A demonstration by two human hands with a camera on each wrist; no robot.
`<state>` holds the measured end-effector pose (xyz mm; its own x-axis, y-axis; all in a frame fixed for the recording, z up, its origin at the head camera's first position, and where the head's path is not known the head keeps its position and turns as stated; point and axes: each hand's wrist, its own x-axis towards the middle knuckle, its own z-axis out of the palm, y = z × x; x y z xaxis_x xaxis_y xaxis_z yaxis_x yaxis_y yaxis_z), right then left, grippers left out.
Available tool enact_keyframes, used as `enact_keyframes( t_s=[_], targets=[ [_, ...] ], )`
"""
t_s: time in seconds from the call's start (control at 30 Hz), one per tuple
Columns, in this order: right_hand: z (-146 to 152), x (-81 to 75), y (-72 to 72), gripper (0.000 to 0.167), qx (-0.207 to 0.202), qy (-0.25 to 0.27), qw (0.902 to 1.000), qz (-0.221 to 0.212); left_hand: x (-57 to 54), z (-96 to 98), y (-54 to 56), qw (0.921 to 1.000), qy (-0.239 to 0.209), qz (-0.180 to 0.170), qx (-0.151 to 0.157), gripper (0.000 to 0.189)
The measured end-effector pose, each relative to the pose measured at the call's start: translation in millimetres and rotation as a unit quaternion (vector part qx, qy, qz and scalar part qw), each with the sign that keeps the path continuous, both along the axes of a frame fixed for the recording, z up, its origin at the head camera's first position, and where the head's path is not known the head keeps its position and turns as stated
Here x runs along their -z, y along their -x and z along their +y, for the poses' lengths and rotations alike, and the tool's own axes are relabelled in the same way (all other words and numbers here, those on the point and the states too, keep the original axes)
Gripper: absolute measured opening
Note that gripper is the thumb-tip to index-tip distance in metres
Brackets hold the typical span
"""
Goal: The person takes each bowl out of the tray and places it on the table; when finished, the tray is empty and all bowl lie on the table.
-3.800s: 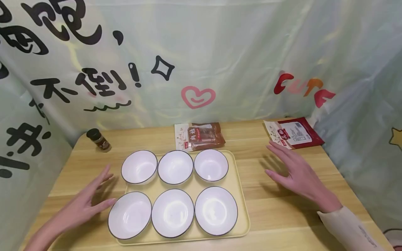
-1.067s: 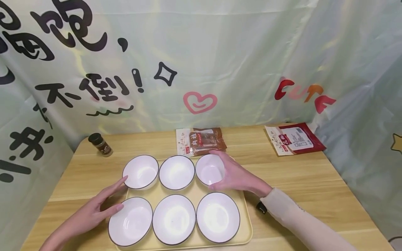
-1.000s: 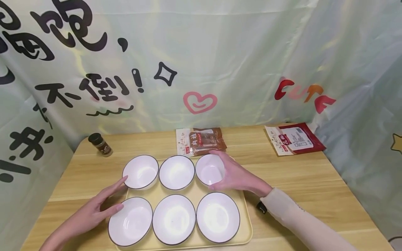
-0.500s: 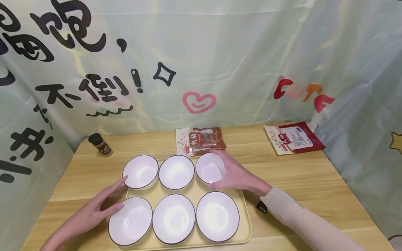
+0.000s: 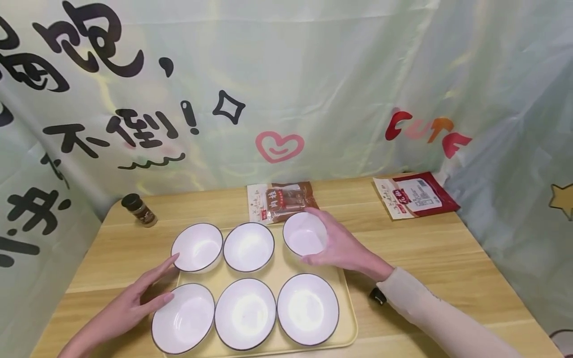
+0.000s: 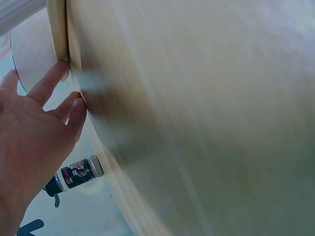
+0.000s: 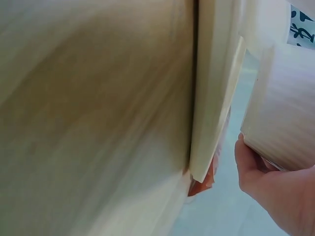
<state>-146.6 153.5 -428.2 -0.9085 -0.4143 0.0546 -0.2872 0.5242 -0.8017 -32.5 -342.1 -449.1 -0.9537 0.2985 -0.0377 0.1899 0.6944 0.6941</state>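
My right hand (image 5: 335, 243) grips a white, dark-rimmed bowl (image 5: 303, 234) at the tray's back right. In the right wrist view that bowl (image 7: 285, 105) is held apart from the tray (image 7: 211, 98), with fingers curled at its base. My left hand (image 5: 130, 308), fingers extended, lies by the left side of the yellow tray (image 5: 349, 323); its fingertips are near the rims of the back-left bowl (image 5: 197, 247) and front-left bowl (image 5: 183, 318). In the left wrist view, fingers (image 6: 51, 81) reach the tray's edge; firm contact is hard to tell.
Other bowls on the tray are the back-middle (image 5: 248, 247), front-middle (image 5: 245, 314) and front-right (image 5: 308, 309) ones. Behind stand a spice jar (image 5: 140, 210), a brown packet (image 5: 283, 201) and a red packet (image 5: 416, 195). A small black object (image 5: 378, 296) lies by the right sleeve.
Both hands moved in to the bowls from the sides. My right hand took hold of the back-right bowl and has just raised it off the tray. The left hand has stayed put lately.
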Motion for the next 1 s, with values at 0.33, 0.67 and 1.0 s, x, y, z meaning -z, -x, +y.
enact_keyframes(
  t_s=[0.33,0.67,1.0],
  targets=[
    [16.9,-9.2,-5.8,0.12,0.023,0.0,0.9991,0.036,1.6,0.0,-0.4,0.9996,-0.026,-0.009,0.011,0.076],
    [43.7,-11.1,-11.2,0.119,0.041,-0.016,0.9977,0.052,3.3,3.2,0.4,0.9991,-0.036,0.01,0.019,0.077],
    [86.0,-9.9,-10.3,0.121,0.087,-0.03,0.9947,0.046,3.5,2.3,-1.0,0.9994,-0.034,-0.001,0.012,0.076]
  ],
)
